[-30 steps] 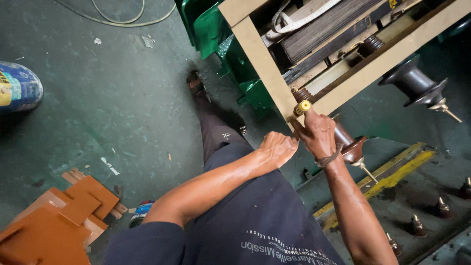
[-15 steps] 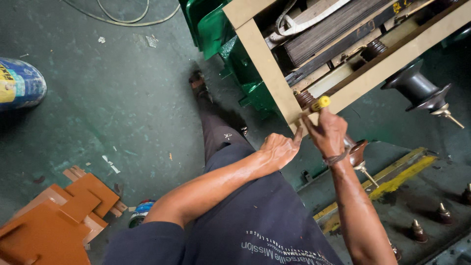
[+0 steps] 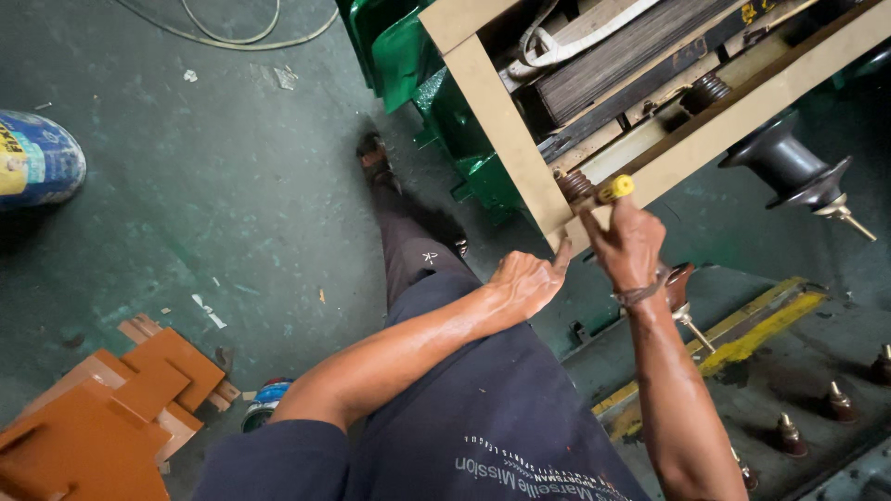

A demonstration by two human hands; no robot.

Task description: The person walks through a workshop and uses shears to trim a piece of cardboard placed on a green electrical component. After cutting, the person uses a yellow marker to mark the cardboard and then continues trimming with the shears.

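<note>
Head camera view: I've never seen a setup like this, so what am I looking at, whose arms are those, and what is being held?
The camera sits on the person's head and looks down, so both arms are their own. The right hand grips a tool with a yellow handle against the corner of a tan frame. The left hand rests just beside it, one finger up at the frame's lower corner. Inside the frame sit dark stacked plates; a dark ribbed insulator sticks out on the right. On the green floor lie orange-brown boards, a blue and yellow container and a loose cable.
</note>
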